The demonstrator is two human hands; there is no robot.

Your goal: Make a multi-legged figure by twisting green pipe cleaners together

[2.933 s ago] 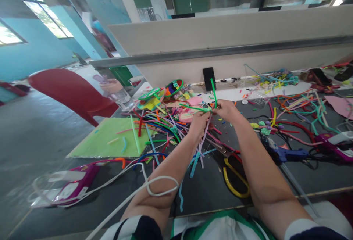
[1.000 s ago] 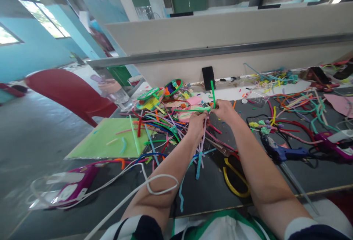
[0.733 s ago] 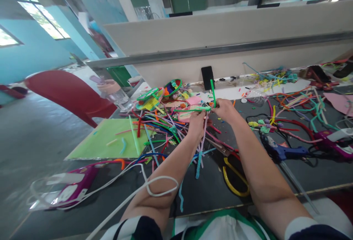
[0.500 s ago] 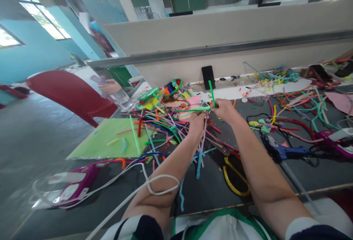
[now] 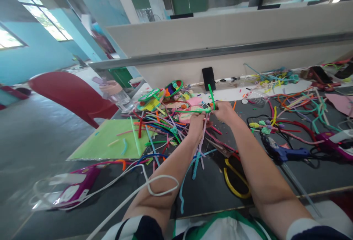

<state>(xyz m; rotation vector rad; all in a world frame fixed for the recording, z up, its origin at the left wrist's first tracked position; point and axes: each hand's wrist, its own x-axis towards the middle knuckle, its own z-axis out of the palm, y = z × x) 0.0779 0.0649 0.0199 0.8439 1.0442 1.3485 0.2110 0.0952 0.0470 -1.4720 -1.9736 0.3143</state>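
Observation:
My left hand (image 5: pixel 196 121) is closed around the lilac stems of a small bundle of pipe cleaners, close to a green pipe cleaner (image 5: pixel 211 96). My right hand (image 5: pixel 223 111) pinches that green pipe cleaner, one end of which sticks up above my fingers while another stretch runs left over my left hand. Lilac and light blue stems (image 5: pixel 196 166) hang down below my left hand toward the table edge. The fingertips are small and partly hidden. Under and left of my hands lies a heap of coloured pipe cleaners (image 5: pixel 162 124).
Yellow-handled scissors (image 5: pixel 237 181) lie between my forearms. A blue glue gun (image 5: pixel 292 152) rests at right. A phone (image 5: pixel 208 78) leans on the partition. At left are a green sheet (image 5: pixel 107 140), a purple power strip (image 5: pixel 78 185), and a white cable (image 5: pixel 124 207) crossing my left forearm.
The upright green end tilts slightly more and sits a little lower. The hanging light blue stem has shifted slightly left. Both hands keep nearly the same place.

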